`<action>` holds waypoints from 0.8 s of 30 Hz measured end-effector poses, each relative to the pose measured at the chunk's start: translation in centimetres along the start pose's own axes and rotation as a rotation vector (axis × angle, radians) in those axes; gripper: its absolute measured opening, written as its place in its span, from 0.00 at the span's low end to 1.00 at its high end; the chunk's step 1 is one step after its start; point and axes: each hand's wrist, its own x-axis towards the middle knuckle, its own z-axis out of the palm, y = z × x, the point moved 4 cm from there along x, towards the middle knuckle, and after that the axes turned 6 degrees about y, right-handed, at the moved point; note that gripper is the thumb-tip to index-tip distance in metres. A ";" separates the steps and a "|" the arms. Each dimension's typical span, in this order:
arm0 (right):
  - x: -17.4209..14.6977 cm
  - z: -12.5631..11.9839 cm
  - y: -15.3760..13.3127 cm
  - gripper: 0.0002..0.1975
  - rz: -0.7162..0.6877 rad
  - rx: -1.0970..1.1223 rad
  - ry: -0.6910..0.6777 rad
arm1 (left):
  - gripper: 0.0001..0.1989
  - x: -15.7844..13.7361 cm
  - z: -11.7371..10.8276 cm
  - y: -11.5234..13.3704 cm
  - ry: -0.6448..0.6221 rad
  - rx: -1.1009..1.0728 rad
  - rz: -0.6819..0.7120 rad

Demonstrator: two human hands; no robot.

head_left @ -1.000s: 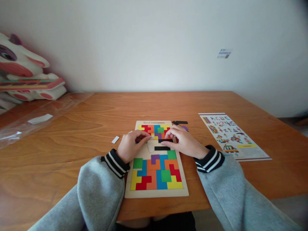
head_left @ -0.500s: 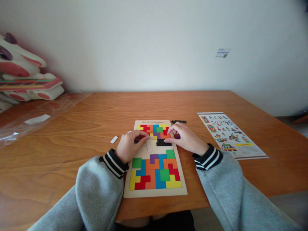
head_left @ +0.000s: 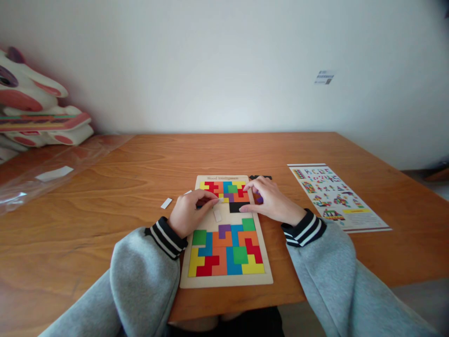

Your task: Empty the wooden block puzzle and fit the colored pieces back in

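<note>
A wooden block puzzle board lies in front of me, filled at top and bottom with coloured pieces. My left hand rests at its left edge, thumb and fingertips pinched on a small white piece. Another white piece lies on bare board below those fingertips. My right hand is over the right edge, thumb and forefinger apart. Its thumb tip touches or hovers just over the black pieces, which form a solid rectangle on the board. A purple piece is partly hidden behind this hand.
More black pieces lie beyond the board's top right corner. A white piece is on the table to the left. A printed picture sheet lies right; clear plastic and a cow-shaped toy are far left.
The black pieces have gone from a notched outline to a full rectangle, shifting slightly right under my right thumb. My left hand has stayed put with the white piece.
</note>
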 end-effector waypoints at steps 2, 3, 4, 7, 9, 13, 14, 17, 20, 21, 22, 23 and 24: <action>-0.1 -0.1 0.4 0.26 0.017 -0.021 0.003 | 0.11 0.0 0.0 0.0 -0.001 -0.002 0.001; -0.1 -0.2 0.5 0.26 0.021 -0.025 0.002 | 0.11 0.0 0.0 0.0 -0.003 0.001 0.003; -0.1 -0.3 0.6 0.26 0.023 -0.023 0.003 | 0.11 0.0 0.0 0.0 -0.003 0.006 0.005; 0.1 -1.0 1.0 0.21 0.030 0.023 0.046 | 0.11 0.0 0.0 -0.1 -0.005 0.021 0.010; 0.3 -1.8 1.8 0.14 0.053 0.059 0.129 | 0.12 0.0 -0.1 -0.1 -0.008 0.027 0.012; 0.4 -3.3 4.3 0.12 0.085 -0.001 0.274 | 0.12 0.0 -0.1 0.0 -0.010 0.025 0.024; 0.3 -3.3 5.0 0.12 0.089 -0.029 0.269 | 0.11 0.0 -0.1 0.0 -0.010 0.027 0.024; 0.1 -2.9 7.2 0.12 0.170 -0.011 0.256 | 0.11 0.0 -0.1 0.1 -0.008 0.039 0.018; 0.0 -2.3 8.7 0.14 0.242 0.027 0.310 | 0.11 0.0 -0.1 0.1 0.000 0.031 0.016; 0.0 -2.2 9.0 0.15 0.237 0.010 0.318 | 0.11 0.0 -0.1 0.0 0.001 0.024 0.014; 0.0 -2.0 9.2 0.15 0.233 -0.001 0.321 | 0.11 0.0 -0.1 0.0 0.000 0.020 0.011; 0.1 -1.9 9.4 0.15 0.231 -0.002 0.318 | 0.11 0.0 -0.1 0.0 -0.002 0.017 0.008; 0.2 -1.8 9.6 0.14 0.235 0.015 0.308 | 0.10 0.0 0.0 0.0 -0.004 0.014 0.005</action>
